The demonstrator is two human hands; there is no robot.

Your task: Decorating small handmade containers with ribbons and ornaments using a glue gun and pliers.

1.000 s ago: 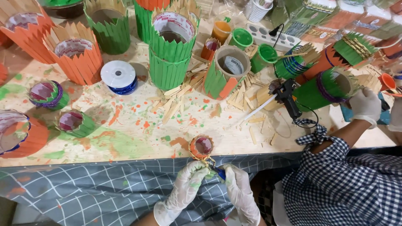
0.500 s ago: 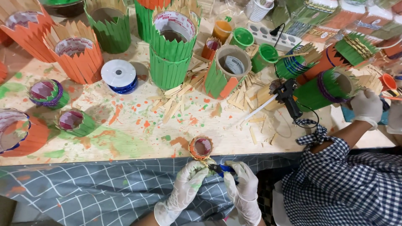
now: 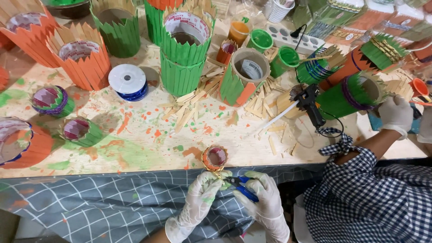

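Fig.: left hand [image 3: 198, 198] pinching small orange holder [image 3: 214, 157] at counter [image 3: 135, 148] edge — right hand [image 3: 265, 204] closed on blue-handled pliers [image 3: 240, 185], wire trim apparently unfinished.

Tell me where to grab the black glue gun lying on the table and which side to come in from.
Grip the glue gun by its black handle, the part angled down toward the table's near edge, coming from that near side. Its nozzle end points left toward the scattered wooden sticks, with a pale glue stick jutting out there, so avoid that end. Mind the black cord looping by the handle's base.
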